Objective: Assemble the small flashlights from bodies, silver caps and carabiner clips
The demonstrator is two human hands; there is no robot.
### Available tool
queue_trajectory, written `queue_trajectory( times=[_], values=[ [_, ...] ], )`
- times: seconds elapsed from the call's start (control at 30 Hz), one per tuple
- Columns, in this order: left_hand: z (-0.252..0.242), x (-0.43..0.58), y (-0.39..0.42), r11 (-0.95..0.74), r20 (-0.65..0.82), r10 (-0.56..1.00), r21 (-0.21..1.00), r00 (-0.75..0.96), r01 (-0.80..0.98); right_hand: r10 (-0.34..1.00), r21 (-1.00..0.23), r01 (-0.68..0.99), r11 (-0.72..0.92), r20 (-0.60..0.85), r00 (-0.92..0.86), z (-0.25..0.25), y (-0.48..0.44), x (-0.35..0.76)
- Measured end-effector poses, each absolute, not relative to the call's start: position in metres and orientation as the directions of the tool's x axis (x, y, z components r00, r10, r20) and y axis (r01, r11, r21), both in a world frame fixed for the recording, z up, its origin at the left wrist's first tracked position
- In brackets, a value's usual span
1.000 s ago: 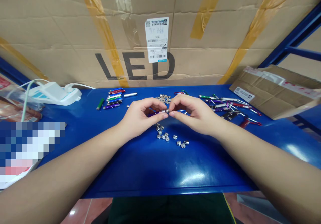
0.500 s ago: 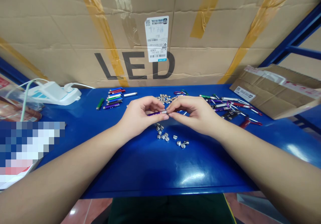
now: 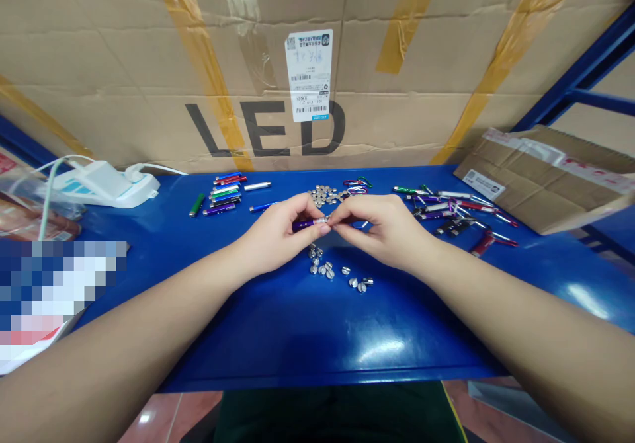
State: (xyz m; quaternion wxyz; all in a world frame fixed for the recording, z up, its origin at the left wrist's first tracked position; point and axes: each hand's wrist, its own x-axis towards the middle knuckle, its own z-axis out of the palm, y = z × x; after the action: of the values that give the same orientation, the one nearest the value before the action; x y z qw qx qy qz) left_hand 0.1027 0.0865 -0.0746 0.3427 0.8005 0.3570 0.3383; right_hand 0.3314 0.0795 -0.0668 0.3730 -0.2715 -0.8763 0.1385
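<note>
My left hand (image 3: 278, 235) is closed around a small purple metal torch (image 3: 303, 224), held nearly level with its silver end towards the right. At that silver end the fingertips of my right hand (image 3: 384, 228) pinch together; whatever lies between them is mostly hidden. Just below the hands, several silver slotted end caps (image 3: 323, 270) are scattered on the blue table (image 3: 297, 344). Behind my fingers lies a cluster of button cells (image 3: 325, 196). Beside them are coloured carabiner clips (image 3: 358, 184).
At the left, several coloured torches (image 3: 225, 195) lie in a row, with a green one (image 3: 197, 205) apart. Torches with clips (image 3: 459, 211) are heaped at the right, near an open carton (image 3: 546, 178). A power strip (image 3: 124, 192) stands far left. A large cardboard box (image 3: 397, 119) walls the back.
The purple torch shows slightly more between my hands and has tilted a little. My right hand has dropped slightly, its fingertips still at the silver end.
</note>
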Motion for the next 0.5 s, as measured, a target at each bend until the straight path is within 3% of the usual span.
queue_trajectory(
  times=[0.13, 0.27, 0.4, 0.5],
  values=[
    [-0.0773, 0.1020, 0.0867, -0.430, 0.231, 0.797, 0.865, 0.558, 0.257, 0.447, -0.311, 0.322, 0.894, 0.653, -0.611, -0.0667, 0.0821, 0.3347],
    [-0.0752, 0.1023, 0.0870, -0.339, 0.172, 0.800, 0.920, 0.575, 0.196, 0.408, -0.261, 0.315, 0.912, 0.648, -0.644, -0.0666, 0.0832, 0.3385],
    [-0.0708, 0.1028, 0.0869, -0.328, 0.150, 0.793, 0.922, 0.590, 0.206, 0.397, -0.248, 0.315, 0.916, 0.667, -0.630, -0.0667, 0.0824, 0.3386],
    [-0.0702, 0.1023, 0.0860, -0.370, 0.182, 0.796, 0.901, 0.577, 0.226, 0.424, -0.313, 0.286, 0.906, 0.668, -0.612, -0.0661, 0.0822, 0.3375]
  ],
)
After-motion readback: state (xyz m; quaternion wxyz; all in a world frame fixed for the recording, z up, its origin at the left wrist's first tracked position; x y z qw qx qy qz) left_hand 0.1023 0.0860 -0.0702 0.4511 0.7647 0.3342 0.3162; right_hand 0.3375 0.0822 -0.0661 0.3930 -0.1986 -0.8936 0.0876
